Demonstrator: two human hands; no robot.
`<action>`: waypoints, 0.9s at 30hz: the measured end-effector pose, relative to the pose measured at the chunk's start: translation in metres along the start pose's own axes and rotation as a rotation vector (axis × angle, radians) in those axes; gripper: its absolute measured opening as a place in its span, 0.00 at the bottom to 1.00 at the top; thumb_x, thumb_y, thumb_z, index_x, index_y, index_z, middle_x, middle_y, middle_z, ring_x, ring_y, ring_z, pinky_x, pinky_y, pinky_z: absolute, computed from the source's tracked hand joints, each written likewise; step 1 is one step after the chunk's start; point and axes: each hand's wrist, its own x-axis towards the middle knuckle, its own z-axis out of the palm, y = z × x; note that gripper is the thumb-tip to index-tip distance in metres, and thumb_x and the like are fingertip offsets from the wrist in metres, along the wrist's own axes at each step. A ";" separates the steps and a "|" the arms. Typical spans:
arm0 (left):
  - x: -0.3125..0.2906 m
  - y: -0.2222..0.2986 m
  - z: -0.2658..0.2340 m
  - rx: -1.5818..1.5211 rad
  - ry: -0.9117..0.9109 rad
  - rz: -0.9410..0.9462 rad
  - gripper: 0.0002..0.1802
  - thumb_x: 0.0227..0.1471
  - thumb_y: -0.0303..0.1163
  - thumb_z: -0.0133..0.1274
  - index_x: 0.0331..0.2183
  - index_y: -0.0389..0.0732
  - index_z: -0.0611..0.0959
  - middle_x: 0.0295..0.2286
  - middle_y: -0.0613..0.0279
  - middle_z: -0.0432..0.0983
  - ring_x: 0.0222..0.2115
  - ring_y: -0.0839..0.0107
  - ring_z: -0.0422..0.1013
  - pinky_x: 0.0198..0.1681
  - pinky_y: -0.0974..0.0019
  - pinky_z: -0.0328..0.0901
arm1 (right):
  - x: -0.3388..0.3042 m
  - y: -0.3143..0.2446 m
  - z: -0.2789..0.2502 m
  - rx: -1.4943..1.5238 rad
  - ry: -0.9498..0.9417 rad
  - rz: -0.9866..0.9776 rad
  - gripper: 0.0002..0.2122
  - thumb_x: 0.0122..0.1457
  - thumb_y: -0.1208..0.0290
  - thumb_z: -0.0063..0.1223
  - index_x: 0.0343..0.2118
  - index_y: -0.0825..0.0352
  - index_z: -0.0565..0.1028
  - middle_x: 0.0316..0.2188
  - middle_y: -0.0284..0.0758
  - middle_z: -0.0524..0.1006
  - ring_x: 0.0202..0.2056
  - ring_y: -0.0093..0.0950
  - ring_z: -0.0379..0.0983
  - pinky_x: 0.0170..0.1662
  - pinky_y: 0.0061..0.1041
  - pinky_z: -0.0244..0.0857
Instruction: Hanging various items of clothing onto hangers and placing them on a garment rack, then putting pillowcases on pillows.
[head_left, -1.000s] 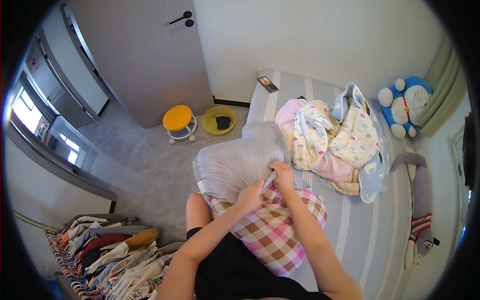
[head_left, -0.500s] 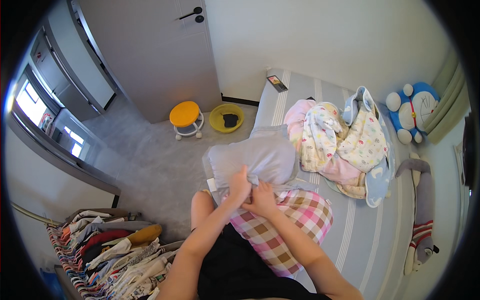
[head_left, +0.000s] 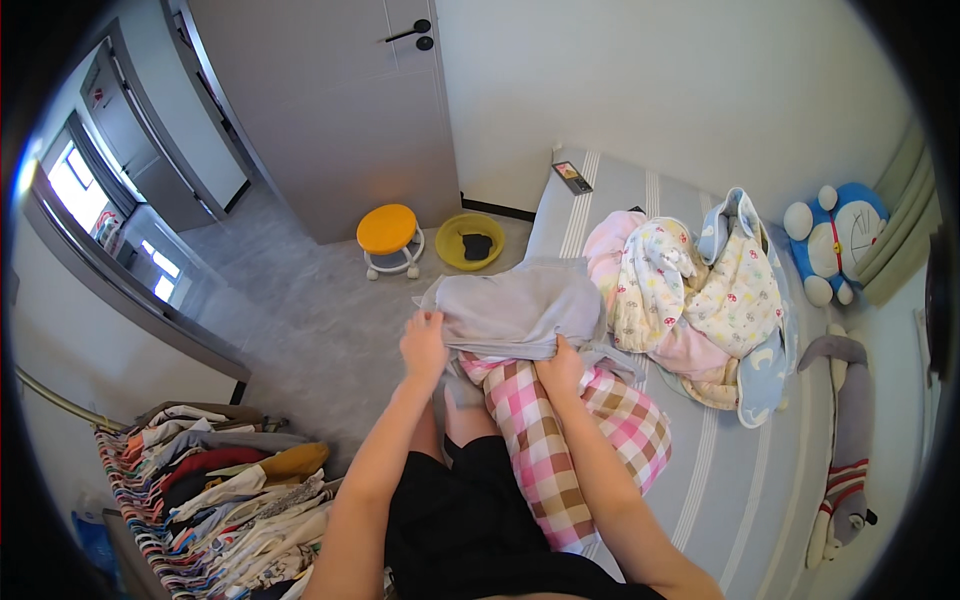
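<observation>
A grey cloth cover, like a pillowcase [head_left: 520, 305], lies over the far end of a pillow in pink, brown and white checks [head_left: 545, 450]. Its near edge is bunched across the checked fabric. At the left corner of that edge, my left hand [head_left: 425, 348] is closed on the grey cloth. My right hand [head_left: 562, 368] pinches the same edge farther right, its wrist above the checks. The pillow's near part is uncovered and lies on the bed beside my legs. What is inside the grey cover is hidden.
Crumpled patterned baby quilts [head_left: 700, 300] lie on the striped bed [head_left: 690, 480], with a blue plush toy [head_left: 838, 240] and long grey plush [head_left: 850, 430] along its right side. Left are an orange stool [head_left: 388, 230], yellow basin [head_left: 452, 258] and rack of hanging clothes [head_left: 240, 500].
My hands have moved apart from the middle of the grey edge, the left to its left corner, the right farther right. The grey edge is now stretched straighter between them.
</observation>
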 end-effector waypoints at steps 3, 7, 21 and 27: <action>-0.006 -0.014 0.028 -0.705 -0.127 -0.280 0.15 0.44 0.25 0.49 0.39 0.42 0.75 0.29 0.50 0.76 0.31 0.53 0.73 0.35 0.61 0.66 | -0.012 -0.018 -0.005 0.076 -0.051 -0.187 0.32 0.37 0.64 0.62 0.46 0.78 0.67 0.41 0.57 0.70 0.43 0.48 0.68 0.44 0.40 0.62; -0.013 0.044 0.026 -0.752 -0.122 -0.299 0.20 0.43 0.28 0.50 0.43 0.42 0.73 0.27 0.44 0.75 0.30 0.47 0.72 0.32 0.56 0.65 | -0.018 -0.022 0.011 0.008 -0.024 -0.359 0.42 0.33 0.62 0.65 0.52 0.77 0.59 0.54 0.51 0.56 0.55 0.47 0.53 0.52 0.45 0.51; -0.083 0.112 -0.030 -0.705 -0.541 -0.056 0.14 0.45 0.36 0.51 0.33 0.39 0.73 0.18 0.43 0.71 0.24 0.45 0.70 0.27 0.49 0.62 | 0.077 0.023 0.086 -0.161 0.189 -0.036 0.10 0.52 0.73 0.43 0.39 0.61 0.68 0.36 0.43 0.73 0.31 0.42 0.72 0.29 0.40 0.63; -0.076 0.097 -0.019 -0.279 -0.588 -0.197 0.26 0.42 0.38 0.54 0.42 0.37 0.66 0.29 0.41 0.73 0.30 0.47 0.72 0.31 0.51 0.65 | 0.070 0.030 0.047 -0.201 -0.160 -0.189 0.12 0.52 0.72 0.45 0.41 0.64 0.68 0.35 0.44 0.74 0.32 0.42 0.73 0.33 0.38 0.66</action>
